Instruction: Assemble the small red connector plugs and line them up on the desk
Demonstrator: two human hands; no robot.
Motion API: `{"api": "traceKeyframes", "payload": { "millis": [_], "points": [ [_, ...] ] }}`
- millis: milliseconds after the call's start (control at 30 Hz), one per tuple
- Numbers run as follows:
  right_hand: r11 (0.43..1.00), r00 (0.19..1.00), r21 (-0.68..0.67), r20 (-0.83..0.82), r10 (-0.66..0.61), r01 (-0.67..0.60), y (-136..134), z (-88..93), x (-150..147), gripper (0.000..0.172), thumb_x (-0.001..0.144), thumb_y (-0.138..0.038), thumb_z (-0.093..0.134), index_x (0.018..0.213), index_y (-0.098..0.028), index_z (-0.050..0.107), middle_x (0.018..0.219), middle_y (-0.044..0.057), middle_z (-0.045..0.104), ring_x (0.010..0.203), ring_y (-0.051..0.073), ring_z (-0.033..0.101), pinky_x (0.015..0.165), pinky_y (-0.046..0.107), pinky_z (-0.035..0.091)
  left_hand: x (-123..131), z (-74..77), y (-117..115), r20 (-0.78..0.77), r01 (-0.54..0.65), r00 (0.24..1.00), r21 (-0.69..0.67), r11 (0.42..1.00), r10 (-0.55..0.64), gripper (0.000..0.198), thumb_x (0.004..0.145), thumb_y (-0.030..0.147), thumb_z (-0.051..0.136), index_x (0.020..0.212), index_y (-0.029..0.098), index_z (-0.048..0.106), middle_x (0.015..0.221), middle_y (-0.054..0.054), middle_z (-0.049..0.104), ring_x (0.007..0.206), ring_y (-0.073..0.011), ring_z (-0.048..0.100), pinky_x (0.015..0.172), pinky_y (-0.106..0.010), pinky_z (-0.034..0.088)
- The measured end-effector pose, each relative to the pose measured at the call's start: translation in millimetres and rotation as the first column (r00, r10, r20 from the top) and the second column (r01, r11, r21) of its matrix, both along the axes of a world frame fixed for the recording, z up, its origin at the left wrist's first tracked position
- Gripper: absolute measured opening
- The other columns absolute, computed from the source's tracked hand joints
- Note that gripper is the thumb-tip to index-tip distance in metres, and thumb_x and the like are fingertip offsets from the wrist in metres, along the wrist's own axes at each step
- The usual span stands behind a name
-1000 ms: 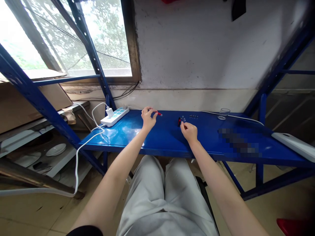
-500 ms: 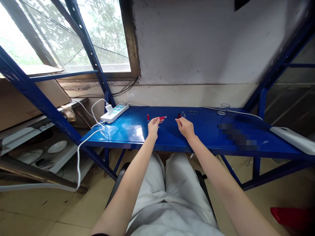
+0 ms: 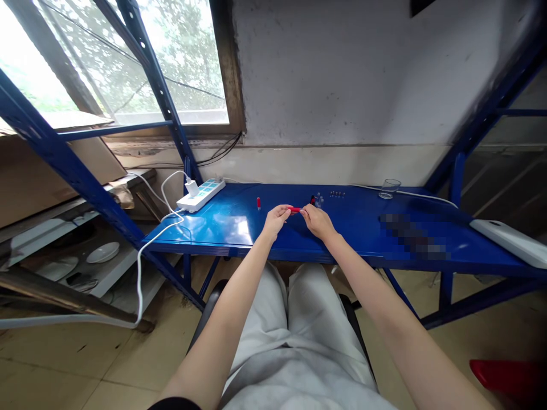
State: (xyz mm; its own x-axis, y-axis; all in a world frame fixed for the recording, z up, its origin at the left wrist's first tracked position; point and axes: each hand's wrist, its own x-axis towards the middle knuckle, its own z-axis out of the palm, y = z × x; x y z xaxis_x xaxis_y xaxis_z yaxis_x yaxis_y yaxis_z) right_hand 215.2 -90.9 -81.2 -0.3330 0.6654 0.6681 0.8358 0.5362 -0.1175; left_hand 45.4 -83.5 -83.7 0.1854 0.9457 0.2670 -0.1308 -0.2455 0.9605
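Note:
A slim red pen-like tube [image 3: 294, 210] lies level between my two hands, above the blue table. My left hand [image 3: 277, 221] pinches its left end. The fingers of my right hand [image 3: 318, 221] are closed round its right end, so the tip is hidden; whether they hold a separate small piece as well, I cannot tell. A short red piece with a pale lower end [image 3: 258, 203] stands upright to the left. Just behind my right hand are some small black and red pieces [image 3: 313, 200] and several small clear pieces [image 3: 319, 199].
Several tiny pieces [image 3: 337, 194] sit in a row at the back of the blue table [image 3: 213, 228]. A clear glass [image 3: 389, 188] stands back right, a blurred dark object [image 3: 412, 236] in front of it. A white power strip [image 3: 200, 195] with cables lies left, a white case [image 3: 508, 242] right.
My hands have come together. The red tube moved right in my left hand, and its clear tip, seen before, is now covered by my right fingers.

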Motion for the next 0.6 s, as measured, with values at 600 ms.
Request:
{"api": "traceKeyframes", "payload": {
  "millis": [600],
  "points": [
    [0.999,0.999,-0.005,-0.029,0.034,-0.034,-6.1,1.4,-1.3,0.035,0.094,-0.037,0.025,0.098,-0.018,0.054,0.088,0.008,0.061,0.063,0.014,0.055,0.052,0.024,0.033,1.1,2.9,-1.6,0.049,-0.082,0.995,0.009,0.997,0.082,0.028,0.077,0.038,0.058,0.093,0.015,0.06,0.087,-0.01,0.07,0.081,-0.0185,0.065,0.059,-0.023,0.038]
  ]
}}
